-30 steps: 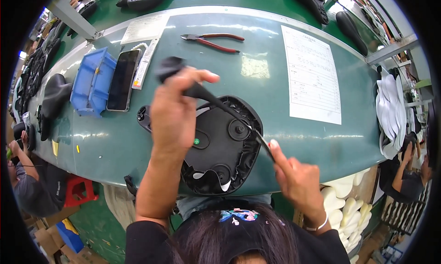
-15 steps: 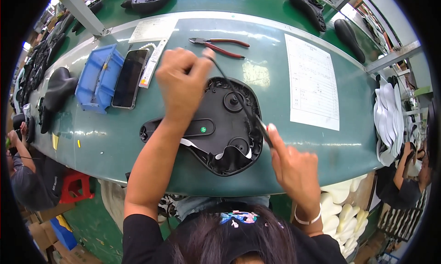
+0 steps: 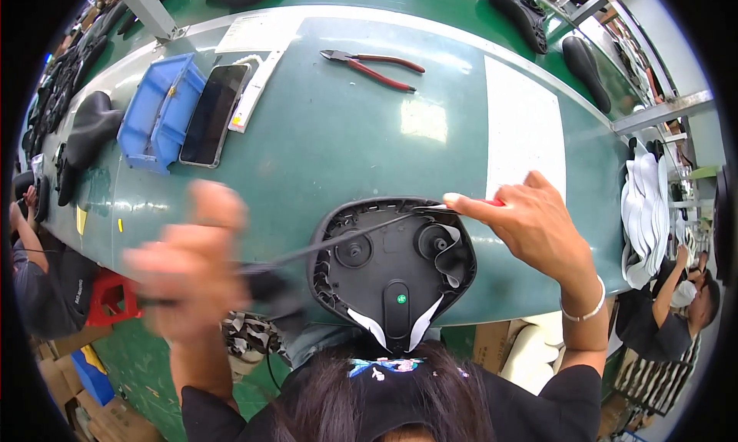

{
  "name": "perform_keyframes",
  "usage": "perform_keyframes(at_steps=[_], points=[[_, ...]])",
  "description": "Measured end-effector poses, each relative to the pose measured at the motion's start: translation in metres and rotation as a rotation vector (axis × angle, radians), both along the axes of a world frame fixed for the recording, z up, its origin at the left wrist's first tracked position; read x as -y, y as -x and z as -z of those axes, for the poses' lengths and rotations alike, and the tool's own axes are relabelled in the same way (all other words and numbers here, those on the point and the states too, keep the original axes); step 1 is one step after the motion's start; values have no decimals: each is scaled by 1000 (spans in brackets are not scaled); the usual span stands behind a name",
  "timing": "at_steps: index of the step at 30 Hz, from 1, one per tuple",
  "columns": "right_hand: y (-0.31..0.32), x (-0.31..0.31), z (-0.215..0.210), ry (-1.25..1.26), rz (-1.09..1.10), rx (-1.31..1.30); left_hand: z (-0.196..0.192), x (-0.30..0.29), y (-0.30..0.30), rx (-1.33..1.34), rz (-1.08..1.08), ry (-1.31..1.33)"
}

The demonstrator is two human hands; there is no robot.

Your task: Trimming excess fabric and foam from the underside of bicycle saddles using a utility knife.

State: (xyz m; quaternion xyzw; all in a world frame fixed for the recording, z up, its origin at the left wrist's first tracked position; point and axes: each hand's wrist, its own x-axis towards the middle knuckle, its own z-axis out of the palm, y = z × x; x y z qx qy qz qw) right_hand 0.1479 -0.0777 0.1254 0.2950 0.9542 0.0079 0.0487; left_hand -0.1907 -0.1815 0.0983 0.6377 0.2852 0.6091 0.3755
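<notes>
1. saddle shell (image 3: 388,265), black and turned underside up, lies at the lower centre of the frame on the near edge of the green table (image 3: 330,157), with a white strip folded at its narrow end.
2. left hand (image 3: 192,265), blurred, sits at the lower left of the frame, just off the shell's left side; it is closed around the dark handle of a long tool (image 3: 269,277).
3. the tool's thin shaft runs from that hand up and to the right across the shell's top, towards the other hand.
4. right hand (image 3: 538,227) is at the right of centre, just beside the shell's upper right rim; its fingers pinch something small with a red part, right at the rim, though what exactly cannot be told.
5. a bracelet (image 3: 584,311) circles the right wrist.
6. red-handled pliers (image 3: 373,65) lie at the upper centre, well apart from both hands.
7. a blue bin (image 3: 157,111) and a dark phone (image 3: 215,111) lie side by side at the upper left.
8. a white paper sheet (image 3: 523,134) lies at the upper right, above the right hand.
9. another person (image 3: 669,311) sits at the right edge of the frame.
</notes>
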Motion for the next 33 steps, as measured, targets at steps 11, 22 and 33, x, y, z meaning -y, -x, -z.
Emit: perform_keyframes(at_steps=[11,22,33], points=[[-2,83,-7,23,353,15,17,-86,-14,-381,306,372],[15,59,-9,96,223,-23,33,-79,-76,202,508,485],[14,109,-8,95,424,-28,10,-74,-55,147,-556,74]])
